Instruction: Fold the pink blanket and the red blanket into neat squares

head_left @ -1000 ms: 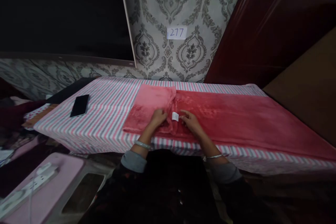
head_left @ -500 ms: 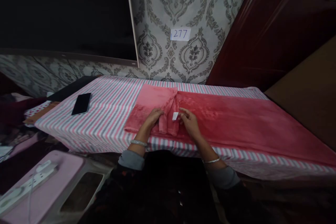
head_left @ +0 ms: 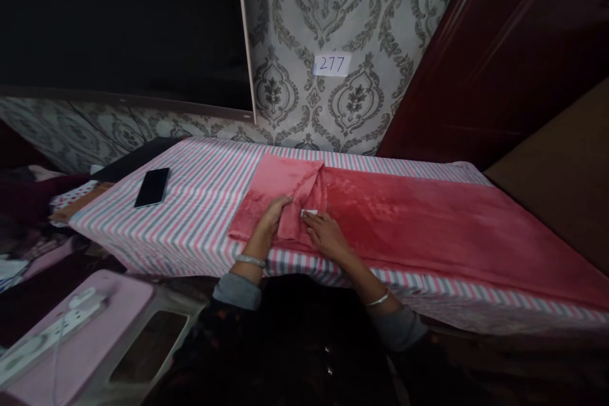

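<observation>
A long red plush blanket (head_left: 409, 222) lies along the table, its left end folded over in a bunched, lighter pink flap (head_left: 288, 168). At that flap's loose edge, my left hand (head_left: 273, 214) is closed, fingers curled on the fabric. A small white label (head_left: 310, 212) shows on the folded part. My right hand (head_left: 328, 236) rests on the blanket beside the label, its fingers extended and lying over the cloth, fingertips touching the label. The fingertips' underside is hidden.
A striped tablecloth (head_left: 200, 184) covers the table, with a black phone (head_left: 152, 187) lying on its left side. At lower left, a power strip (head_left: 52, 336) sits on a pink stool (head_left: 118, 295). A large dark screen (head_left: 124, 25) stands against the patterned wall.
My right hand has moved left and down onto the label, its raised fingers now lying on the cloth. The label has turned from upright to sideways, and the flap's folds have shifted left.
</observation>
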A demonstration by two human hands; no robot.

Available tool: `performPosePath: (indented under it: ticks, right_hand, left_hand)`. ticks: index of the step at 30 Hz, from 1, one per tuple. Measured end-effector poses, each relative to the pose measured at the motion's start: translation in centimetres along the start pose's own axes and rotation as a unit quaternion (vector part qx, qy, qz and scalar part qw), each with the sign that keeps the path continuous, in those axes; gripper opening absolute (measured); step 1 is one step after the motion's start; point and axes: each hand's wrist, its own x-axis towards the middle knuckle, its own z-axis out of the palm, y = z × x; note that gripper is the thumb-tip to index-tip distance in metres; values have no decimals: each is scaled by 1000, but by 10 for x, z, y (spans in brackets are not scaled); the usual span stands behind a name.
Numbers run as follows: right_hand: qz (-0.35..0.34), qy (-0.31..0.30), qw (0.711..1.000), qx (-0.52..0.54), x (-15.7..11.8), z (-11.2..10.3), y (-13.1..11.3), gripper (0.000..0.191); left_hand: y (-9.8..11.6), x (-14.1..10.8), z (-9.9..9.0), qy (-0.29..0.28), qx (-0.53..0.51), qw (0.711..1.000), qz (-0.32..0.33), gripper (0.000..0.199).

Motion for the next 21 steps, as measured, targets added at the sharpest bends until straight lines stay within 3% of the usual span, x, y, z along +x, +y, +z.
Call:
performPosePath:
  ticks: [3,7,10,12,14,17,21]
  right_hand:
    - [-1,-17,1000,-5,2,-3,-1,34]
    - [-1,-6,994,105,-1,-8,7,25]
    - [51,48,977,200,-9,-16,14,27]
    - [98,94,963,232,-12,-23,16,30]
    - [126,134,954,237,-11,-29,17,32]
    - [116,182,951,219,-1,-32,17,37]
    - [80,183,959,201,18,-18,21,46]
  left_hand:
    - [-2,-3,2,-42,7,999,-16,20]
    - [-6,-6,2,-139,65,988,-15,37]
    - [-7,-7,4,-135,145,980,18,36]
    - [-6,-11,9,-119,233,962,77,30]
    - [-6,-20,16,-97,344,917,176,26]
    - [-10,-39,30,-67,490,820,287,33]
    - [-27,-60,52,-102,609,729,296,57]
